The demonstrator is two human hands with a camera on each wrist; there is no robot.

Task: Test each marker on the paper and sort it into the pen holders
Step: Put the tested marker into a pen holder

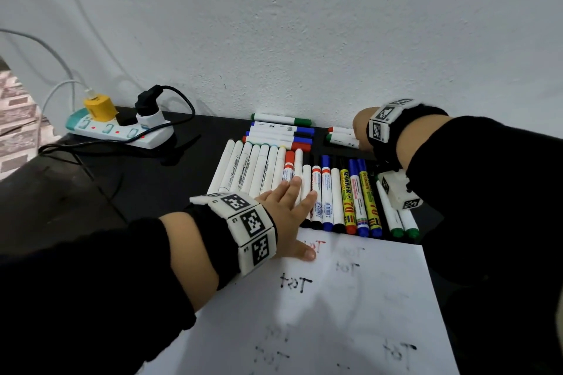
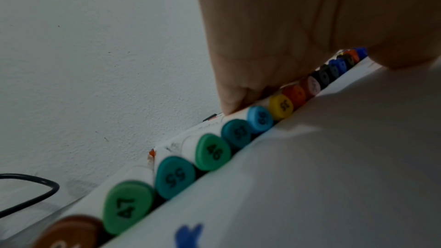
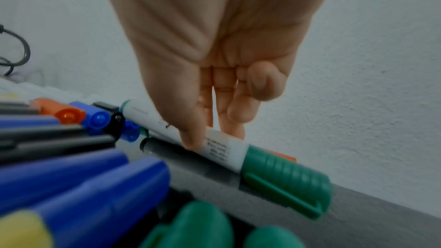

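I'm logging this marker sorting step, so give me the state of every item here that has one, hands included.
Green-capped marker: capped, lying near the wall, pinched by the right hand.
Left hand: flat, fingers straight, resting on the marker row.
Marker row: capped, lying side by side.
Paper: flat, test words written on it.
Power strip: plugs inserted, red lights showing.

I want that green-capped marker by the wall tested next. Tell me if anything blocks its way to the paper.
The right hand already pinches the green-capped marker. Between it and the paper lies the row of markers, so it has to be lifted over them. The left hand rests on that row's left part.
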